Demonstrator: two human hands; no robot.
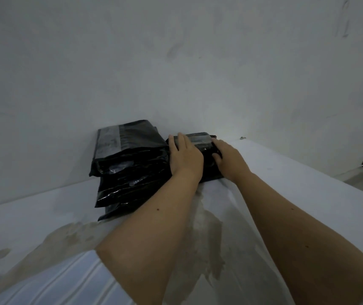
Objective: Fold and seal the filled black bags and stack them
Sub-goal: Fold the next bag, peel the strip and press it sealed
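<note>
Nearest in, a white ribbed sleeve [70,280] sits low, both bare forearms reaching out over the stained white tabletop [44,216]. Left hand [185,157] lies flat, fingers straight, pressing the small folded black plastic bag [207,150]; right hand [229,155] curls its fingers onto that bag's top, beside the grey tape strip. Touching it on the left, a leaning stack of glossy black filled bags [127,164] spreads toward the front. Open tabletop runs right to the table edge. Behind, a scuffed pale wall [176,62].
</note>
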